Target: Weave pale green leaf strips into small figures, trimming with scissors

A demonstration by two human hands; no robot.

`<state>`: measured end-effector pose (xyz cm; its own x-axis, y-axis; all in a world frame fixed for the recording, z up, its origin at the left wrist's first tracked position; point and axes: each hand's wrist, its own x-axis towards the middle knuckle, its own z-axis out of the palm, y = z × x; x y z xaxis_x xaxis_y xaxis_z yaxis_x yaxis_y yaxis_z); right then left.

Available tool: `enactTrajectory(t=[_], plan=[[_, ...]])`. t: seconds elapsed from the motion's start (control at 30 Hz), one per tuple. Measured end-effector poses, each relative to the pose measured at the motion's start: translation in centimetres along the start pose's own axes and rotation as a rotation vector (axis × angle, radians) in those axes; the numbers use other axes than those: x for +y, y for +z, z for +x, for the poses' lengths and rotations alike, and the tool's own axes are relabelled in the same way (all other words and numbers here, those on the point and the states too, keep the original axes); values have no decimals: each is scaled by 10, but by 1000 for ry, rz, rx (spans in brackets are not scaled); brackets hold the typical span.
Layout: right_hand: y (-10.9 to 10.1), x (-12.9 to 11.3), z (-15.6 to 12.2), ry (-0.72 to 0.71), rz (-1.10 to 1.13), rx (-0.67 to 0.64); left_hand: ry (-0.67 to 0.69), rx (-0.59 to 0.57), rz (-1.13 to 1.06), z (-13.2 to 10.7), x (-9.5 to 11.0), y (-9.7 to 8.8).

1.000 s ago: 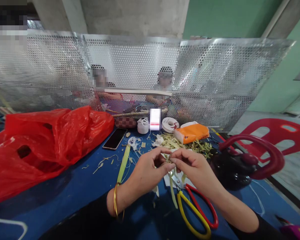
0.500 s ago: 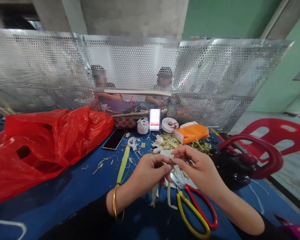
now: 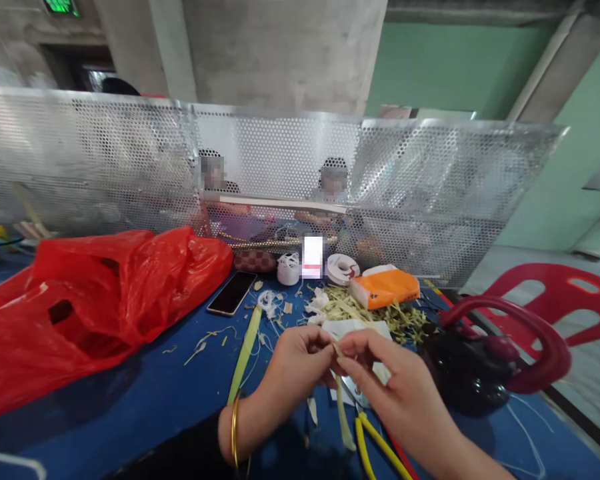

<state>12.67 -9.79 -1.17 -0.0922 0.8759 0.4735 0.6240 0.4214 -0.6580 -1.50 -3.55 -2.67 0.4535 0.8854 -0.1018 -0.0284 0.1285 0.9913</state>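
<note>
My left hand (image 3: 295, 370) and my right hand (image 3: 387, 380) meet over the blue table (image 3: 145, 393), both pinching a thin pale green leaf strip (image 3: 342, 407) that hangs down between them. A gold bangle (image 3: 235, 433) circles my left wrist. Scissors with yellow and red handles (image 3: 375, 447) lie right below my right hand. A long green leaf strip (image 3: 245, 350) lies on the table to the left of my left hand.
A big red plastic bag (image 3: 95, 293) fills the left. A phone (image 3: 231, 293), thread rolls (image 3: 289, 268), an orange packet (image 3: 385, 288) and leaf scraps (image 3: 345, 300) lie behind the hands. A dark bag with a maroon handle (image 3: 485, 360) sits right. Two people sit behind the perforated metal screen (image 3: 430, 180).
The view tilted up, so hands and table sit lower in the frame. The hands stay pinched together on the strip, fingers shifting slightly.
</note>
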Motion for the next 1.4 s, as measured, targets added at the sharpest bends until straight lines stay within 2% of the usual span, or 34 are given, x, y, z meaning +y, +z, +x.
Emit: enactTrajectory(t=[0.07, 0.27, 0.47, 0.63, 0.73, 0.8, 0.9, 0.97, 1.1, 1.2, 1.3, 1.4], plan=[[7, -3, -5, -64, 7, -12, -2, 23, -84, 1, 1, -1], [25, 5, -16, -237, -178, 98, -60, 74, -355, 0, 8, -7], [35, 19, -15, -234, -306, 184, -147, 21, -558, 0, 16, -11], [35, 20, -9, -274, -387, 186, -193, -46, -714, -2, 23, -12], [32, 20, -8, -453, -523, 309, -195, -71, -747, -1, 22, -11], [29, 19, -8, -611, -617, 338, -200, -74, -758, 0, 20, -10], [26, 16, -11, -825, -665, 239, -213, -18, -747, -1, 15, -5], [27, 14, -12, -898, -707, 154, -229, 21, -726, -3, 12, -2], [36, 18, -12, -889, -788, 43, -240, 34, -728, -5, 6, 4], [37, 22, -12, -879, -740, 43, -202, 35, -732, -3, 3, 4], [32, 19, -12, -813, -543, 100, -140, -11, -705, -3, 1, 2], [26, 12, -11, -582, -188, 232, -75, -23, -612, -3, -1, 1]])
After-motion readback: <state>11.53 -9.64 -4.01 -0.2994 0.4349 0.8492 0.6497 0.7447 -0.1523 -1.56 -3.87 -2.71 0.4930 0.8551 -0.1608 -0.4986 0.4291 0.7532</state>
